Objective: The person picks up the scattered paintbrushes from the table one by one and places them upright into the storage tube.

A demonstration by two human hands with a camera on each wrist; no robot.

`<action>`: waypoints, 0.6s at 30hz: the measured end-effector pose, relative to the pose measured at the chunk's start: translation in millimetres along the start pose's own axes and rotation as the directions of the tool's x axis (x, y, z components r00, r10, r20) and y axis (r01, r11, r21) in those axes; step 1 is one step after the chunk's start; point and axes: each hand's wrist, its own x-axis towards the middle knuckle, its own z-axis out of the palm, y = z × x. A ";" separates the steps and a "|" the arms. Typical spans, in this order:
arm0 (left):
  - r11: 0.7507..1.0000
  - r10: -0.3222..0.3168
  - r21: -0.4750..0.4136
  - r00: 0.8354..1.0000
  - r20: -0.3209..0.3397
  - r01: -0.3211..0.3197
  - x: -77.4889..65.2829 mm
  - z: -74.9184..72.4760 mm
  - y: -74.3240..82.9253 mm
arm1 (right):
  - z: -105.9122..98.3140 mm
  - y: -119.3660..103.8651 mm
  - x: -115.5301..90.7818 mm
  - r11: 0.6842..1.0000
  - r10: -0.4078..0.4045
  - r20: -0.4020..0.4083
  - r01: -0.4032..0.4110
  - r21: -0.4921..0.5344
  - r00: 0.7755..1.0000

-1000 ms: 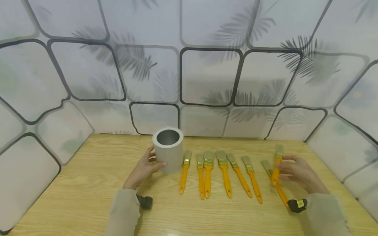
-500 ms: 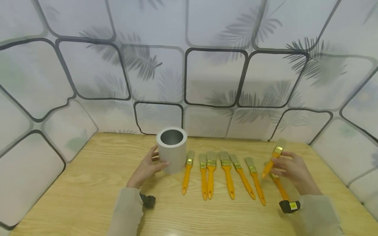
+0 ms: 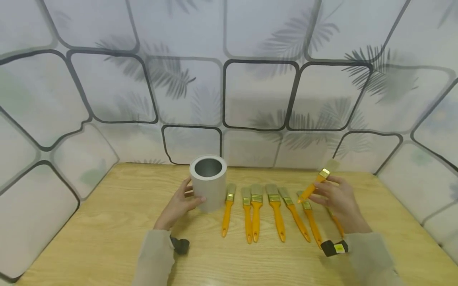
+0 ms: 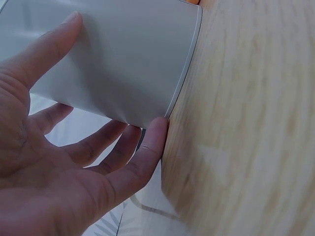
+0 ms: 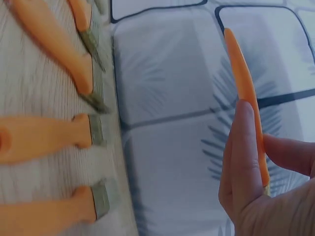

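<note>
A light grey cylindrical container (image 3: 209,192) with a thick rim stands upright on the table, its dark opening facing up. My left hand (image 3: 180,204) holds it from the left; in the left wrist view the thumb lies along the near side of the container (image 4: 123,54) and the fingertips touch its other side, one down at the base. Raised over the table at right, my right hand (image 3: 338,198) pinches a paintbrush (image 3: 313,187) by its orange handle, bristles pointing up and right. In the right wrist view, thumb and fingers press the brush's handle (image 5: 244,78) from both sides.
Several more orange-handled paintbrushes, such as the one (image 3: 275,216) mid-row, lie side by side right of the container, bristles toward the wall. The rightmost paintbrush (image 3: 337,224) is partly hidden under my right hand. A patterned wall (image 3: 250,95) closes off the wooden table's (image 3: 250,262) back.
My right hand has lifted the pinched paintbrush up and carried it left, tilting it so the handle end points left. My left hand stays on the container.
</note>
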 end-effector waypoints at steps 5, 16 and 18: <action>1.000 0.007 0.005 1.000 0.001 -0.007 -0.2 -0.3 -0.1 | 13.8 0.9 -1.3 0.999 -0.018 0.002 0.018 0.048 1.000; 1.000 -0.009 0.002 1.000 -0.003 0.009 0.3 0.5 1.6 | 42.7 2.8 -2.6 0.994 -0.028 -0.042 0.032 0.105 0.999; 1.000 -0.011 0.000 1.000 -0.004 0.011 0.5 0.9 1.3 | 47.5 3.1 -3.1 0.992 -0.022 -0.039 0.027 0.123 0.999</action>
